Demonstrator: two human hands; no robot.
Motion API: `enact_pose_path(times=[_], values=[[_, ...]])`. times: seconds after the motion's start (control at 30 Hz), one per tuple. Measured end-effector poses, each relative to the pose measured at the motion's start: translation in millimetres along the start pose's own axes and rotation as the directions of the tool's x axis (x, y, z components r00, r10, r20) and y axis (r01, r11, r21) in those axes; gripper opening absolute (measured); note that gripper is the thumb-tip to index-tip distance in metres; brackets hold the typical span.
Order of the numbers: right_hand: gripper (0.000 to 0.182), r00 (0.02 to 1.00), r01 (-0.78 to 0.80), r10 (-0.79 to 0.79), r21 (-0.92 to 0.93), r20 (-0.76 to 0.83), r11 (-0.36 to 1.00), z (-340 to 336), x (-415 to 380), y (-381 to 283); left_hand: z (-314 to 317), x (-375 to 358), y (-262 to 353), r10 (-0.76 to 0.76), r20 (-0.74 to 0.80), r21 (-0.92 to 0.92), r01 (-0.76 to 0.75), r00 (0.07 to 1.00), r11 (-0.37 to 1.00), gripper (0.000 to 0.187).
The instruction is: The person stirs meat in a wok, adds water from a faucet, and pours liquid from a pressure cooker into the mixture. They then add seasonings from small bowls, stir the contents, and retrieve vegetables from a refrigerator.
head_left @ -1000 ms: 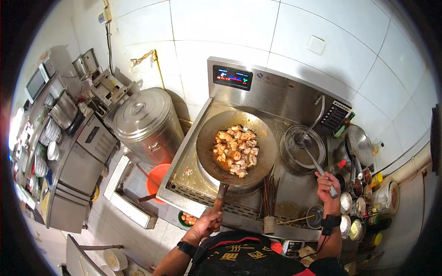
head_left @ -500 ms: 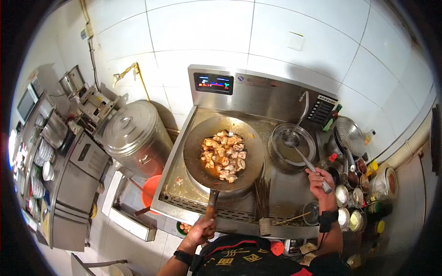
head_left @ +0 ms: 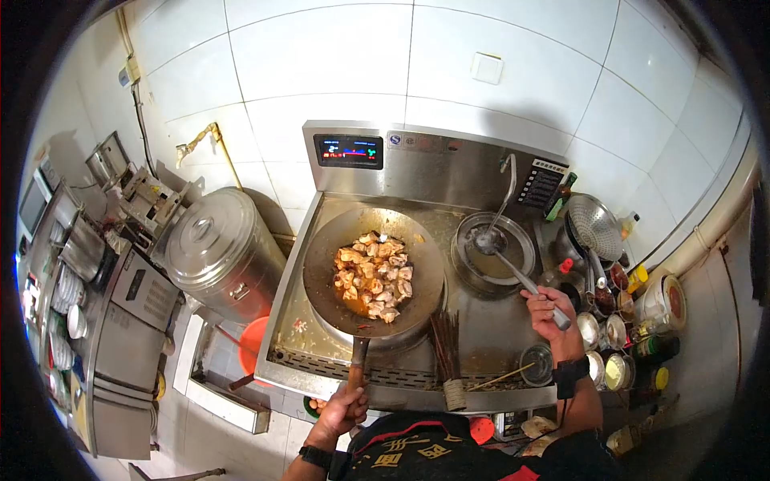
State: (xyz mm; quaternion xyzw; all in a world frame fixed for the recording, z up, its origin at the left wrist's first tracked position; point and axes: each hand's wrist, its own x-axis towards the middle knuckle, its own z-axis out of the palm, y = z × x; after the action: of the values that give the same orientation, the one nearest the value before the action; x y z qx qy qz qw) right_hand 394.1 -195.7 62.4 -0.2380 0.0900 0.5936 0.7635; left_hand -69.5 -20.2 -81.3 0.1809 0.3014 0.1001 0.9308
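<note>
Browned meat pieces (head_left: 373, 276) lie in reddish liquid in a wok (head_left: 321, 268) on the left burner. My left hand (head_left: 343, 410) is closed round the wooden end of the wok handle (head_left: 357, 367). On the right, my right hand (head_left: 550, 311) grips the metal handle of a ladle (head_left: 517, 274). The ladle's bowl is over a round basin (head_left: 525, 268) holding cloudy liquid, below a bent tap (head_left: 508, 188). Whether the bowl touches the liquid is hard to tell. A bamboo brush (head_left: 451, 361) rests at the stove's front edge between my hands.
A large lidded steel pot (head_left: 210, 240) stands left of the stove (head_left: 473, 337), near an orange bucket (head_left: 255, 345). Seasoning bowls (head_left: 616, 330), bottles and a perforated strainer (head_left: 595, 227) crowd the right side. A glass bowl (head_left: 536, 365) sits at the front right.
The view has shifted, so the stove appears slightly further left and lower. Both hands keep their holds, and the ladle's bowl remains over the basin.
</note>
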Motion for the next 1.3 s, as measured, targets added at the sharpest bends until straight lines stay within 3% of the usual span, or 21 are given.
enact_pose_path(times=[0.2,0.27,0.47,0.57,0.77,0.8,0.83,0.87,0.9,0.93,0.97,1.0,1.03,1.07,1.13,1.27,1.3], values=[[0.032,1.0,0.015,-0.017,-0.12,-0.014,0.993,10.2,-7.8,1.8,2.0,-2.2,1.1,-0.025,-0.004,-0.029,0.025,1.0,0.999,0.026],[0.031,0.999,0.024,-0.027,-0.153,-0.018,0.988,14.6,-13.4,4.9,10.7,-6.8,2.8,0.013,-0.021,0.012,-0.013,1.0,1.0,0.037],[0.028,0.998,-0.026,0.011,-0.222,-0.066,0.975,55.5,-45.8,31.9,0.7,-2.9,0.0,0.004,-0.007,0.014,-0.004,1.0,1.0,0.028],[0.033,0.995,-0.094,0.095,-0.233,-0.009,0.968,63.9,-56.9,46.5,-4.2,-0.2,-1.0,0.001,0.023,-0.003,-0.001,1.0,1.0,0.029],[0.038,0.954,-0.292,0.295,-0.053,0.049,0.955,57.7,-50.5,83.2,1.6,-2.0,-2.4,0.031,-0.023,0.015,-0.031,0.999,0.999,0.026],[0.038,0.953,-0.297,0.3,-0.06,0.05,0.953,51.1,-43.6,89.8,1.0,-1.3,-3.7,0.041,-0.034,0.02,-0.041,0.999,0.999,0.023],[0.037,0.956,-0.288,0.293,-0.216,-0.012,0.933,43.4,-35.4,97.1,2.4,-1.9,-2.9,0.049,-0.034,0.015,-0.049,0.998,0.999,0.023],[0.037,0.959,-0.281,0.274,-0.365,-0.072,0.888,41.2,-30.3,104.8,4.6,-3.4,-1.3,0.04,-0.032,0.015,-0.04,0.999,0.999,0.019],[0.042,0.971,-0.233,0.142,-0.654,-0.19,0.72,47.6,-27.1,116.4,6.3,-5.1,-0.3,0.029,-0.03,0.016,-0.028,0.999,0.999,0.016],[0.042,0.971,-0.234,0.145,-0.657,-0.188,0.716,48.4,-22.7,126.2,7.5,-5.6,0.3,0.035,-0.03,0.013,-0.035,0.999,0.999,0.016],[0.047,0.986,-0.165,0.032,-0.91,-0.165,0.38,43.4,-16.1,135.6,8.6,-5.5,1.3,0.034,-0.039,0.019,-0.034,0.999,0.999,0.015],[0.053,0.993,-0.101,-0.062,-0.994,-0.099,-0.03,33.2,-10.1,142.3,8.4,-6.5,0.9,0.029,-0.05,0.024,-0.028,0.998,0.999,0.015],[0.063,0.981,-0.045,-0.195,-0.95,0.018,-0.311,14.2,2.8,146.5,6.1,-6.6,0.0,0.029,-0.051,0.021,-0.028,0.998,0.999,0.015],[0.063,0.981,-0.046,-0.194,-0.949,0.016,-0.313,-2.5,13.4,151.9,2.6,-4.9,-0.9,0.046,-0.034,0.036,-0.045,0.998,0.998,0.018],[0.058,0.889,-0.082,-0.326,-0.589,0.321,-0.804,-30.3,25.0,164.7,0.5,-4.6,-3.6,0.061,-0.012,0.048,-0.06,0.998,0.997,0.021],[0.062,0.934,-0.036,-0.283,-0.729,0.219,-0.684,-46.9,13.8,181.5,3.0,-6.6,-1.5,0.052,-0.034,0.023,-0.051,0.998,0.998,0.021],[0.062,0.966,-0.027,-0.233,-0.858,0.109,-0.513,-27.0,-0.9,182.4,3.9,-6.3,-0.5,0.056,-0.032,0.034,-0.055,0.998,0.998,0.022]])
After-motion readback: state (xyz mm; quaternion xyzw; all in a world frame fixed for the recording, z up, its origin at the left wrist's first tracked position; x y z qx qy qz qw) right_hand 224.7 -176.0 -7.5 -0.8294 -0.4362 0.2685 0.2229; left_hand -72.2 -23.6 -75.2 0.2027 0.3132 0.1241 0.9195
